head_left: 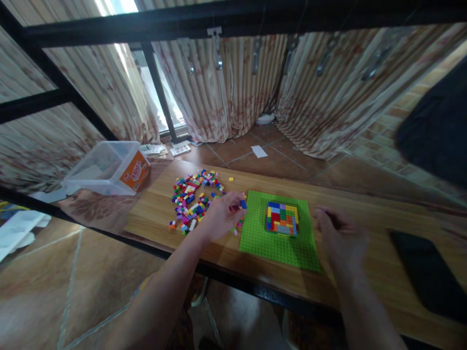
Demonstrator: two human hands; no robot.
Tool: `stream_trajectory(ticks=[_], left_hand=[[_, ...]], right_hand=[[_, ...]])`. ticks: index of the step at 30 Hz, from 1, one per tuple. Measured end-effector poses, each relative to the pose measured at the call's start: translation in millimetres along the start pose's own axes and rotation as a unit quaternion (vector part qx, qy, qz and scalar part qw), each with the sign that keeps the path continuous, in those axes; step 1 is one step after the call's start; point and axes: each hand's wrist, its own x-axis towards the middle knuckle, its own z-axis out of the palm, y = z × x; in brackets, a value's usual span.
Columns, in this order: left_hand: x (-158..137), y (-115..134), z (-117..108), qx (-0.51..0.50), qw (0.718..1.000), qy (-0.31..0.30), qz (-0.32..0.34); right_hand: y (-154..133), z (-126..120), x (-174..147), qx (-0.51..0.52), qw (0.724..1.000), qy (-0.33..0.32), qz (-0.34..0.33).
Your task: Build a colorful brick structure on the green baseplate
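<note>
My left hand (225,215) is over the right side of a heap of loose toy bricks (195,210). Its thumb and fingers close around a blue toy brick (242,204), beside the left edge of a green studded baseplate (255,243). On that baseplate sits a squarish build of multicoloured bricks (282,218), with red, blue, yellow and grey pieces on top. My right hand (343,238) hovers just right of the baseplate with its fingers curled in. Whether anything is inside them is hidden.
A dark flat phone-like object (428,272) lies on the right of the wooden table (149,214). Left of the table stands a clear plastic bin (105,167) with an orange label. A black metal bar (233,19) crosses overhead; patterned curtains (233,87) hang behind.
</note>
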Motion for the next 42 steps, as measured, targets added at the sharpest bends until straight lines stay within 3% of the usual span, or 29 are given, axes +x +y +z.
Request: stream_trajectory(ticks=[3, 8, 11, 22, 27, 32, 42], left_hand=[[0, 14, 18, -0.011, 1.0, 0.006, 0.021], [-1, 30, 48, -0.009, 0.998, 0.013, 0.054], [0, 35, 61, 0.011, 0.997, -0.013, 0.082], [2, 44, 77, 0.019, 0.993, -0.044, 0.112], [6, 39, 69, 0.036, 0.999, 0.023, 0.015], [10, 32, 61, 0.064, 0.994, 0.016, -0.092], [9, 27, 61, 0.1, 0.987, -0.03, -0.123]], right_hand=[[-3, -4, 5, 0.063, 0.997, -0.004, 0.053], [-14, -3, -6, 0.103, 0.967, -0.227, 0.059], [-17, 0, -17, 0.105, 0.949, -0.294, 0.046], [-8, -4, -18, 0.091, 0.955, -0.273, 0.067], [14, -15, 1, -0.003, 0.981, -0.171, 0.096], [27, -13, 5, -0.098, 0.973, -0.198, 0.066], [26, -12, 3, -0.138, 0.967, -0.211, 0.033]])
